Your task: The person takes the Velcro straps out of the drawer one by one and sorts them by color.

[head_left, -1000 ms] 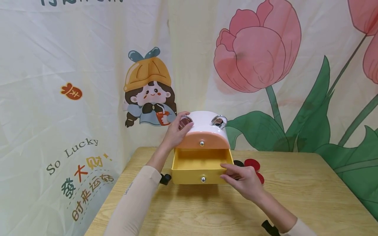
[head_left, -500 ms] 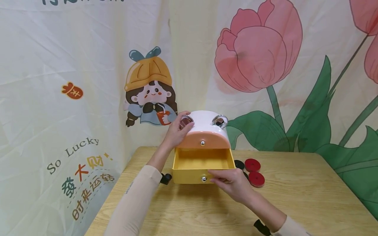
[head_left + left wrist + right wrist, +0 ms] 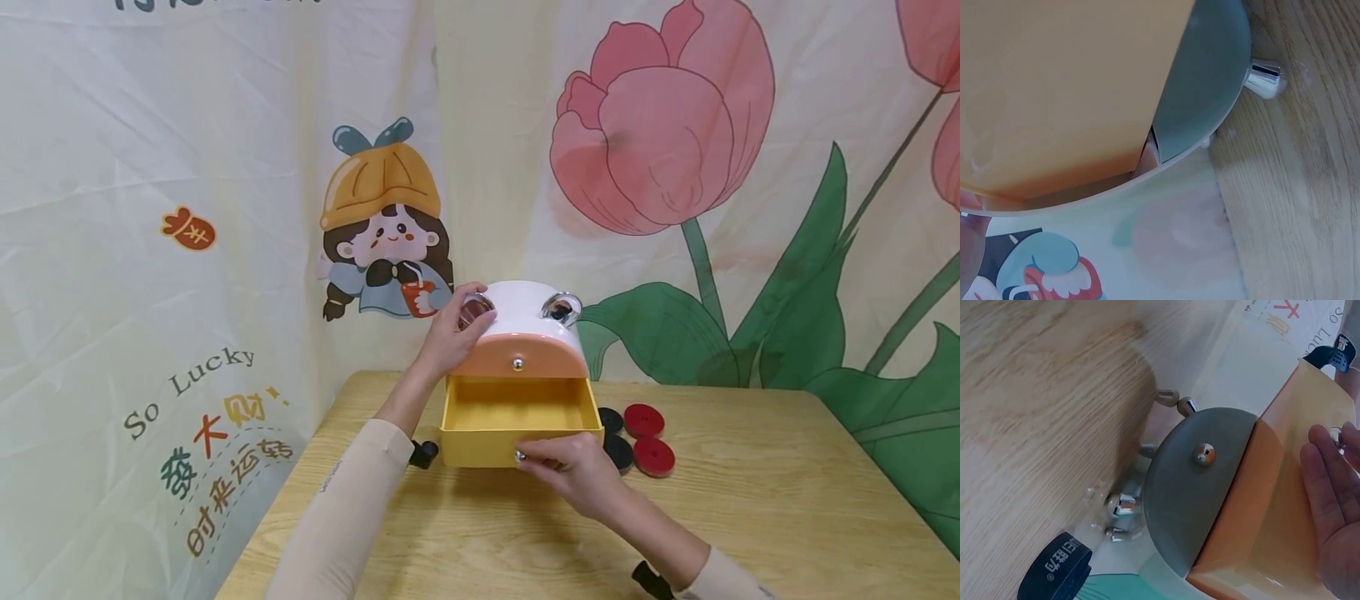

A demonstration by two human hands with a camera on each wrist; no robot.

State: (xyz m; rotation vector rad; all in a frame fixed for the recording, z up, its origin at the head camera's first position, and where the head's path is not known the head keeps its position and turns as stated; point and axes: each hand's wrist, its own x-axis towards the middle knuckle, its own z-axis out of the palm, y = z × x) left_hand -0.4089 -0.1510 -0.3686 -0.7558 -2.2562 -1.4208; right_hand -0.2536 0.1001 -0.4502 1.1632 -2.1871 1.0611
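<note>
A small desktop drawer box (image 3: 525,300) stands at the table's back, with a white rounded top and two shiny rings on it. My left hand (image 3: 453,329) grips its upper left, thumb and fingers about the left ring (image 3: 475,312). The orange upper drawer (image 3: 487,358) is in. Below it, the yellow lower drawer (image 3: 480,446) is pulled out, with nothing visible inside. With thumb and fingertips my right hand (image 3: 588,475) pinches the silver knob (image 3: 520,456) of that drawer. In the right wrist view, the knob (image 3: 1336,437) shows between the fingers. The left wrist view barely shows the left hand.
Right of the box lie two red rolls (image 3: 654,457) beside black rolls (image 3: 618,454). One dark roll (image 3: 1057,569) bears white lettering in the right wrist view. A printed curtain (image 3: 495,167) hangs behind the wooden table (image 3: 750,492).
My right hand has moved left along the yellow drawer's front, from its right corner to the knob, which it now pinches. The left hand and the drawer have stayed put.
</note>
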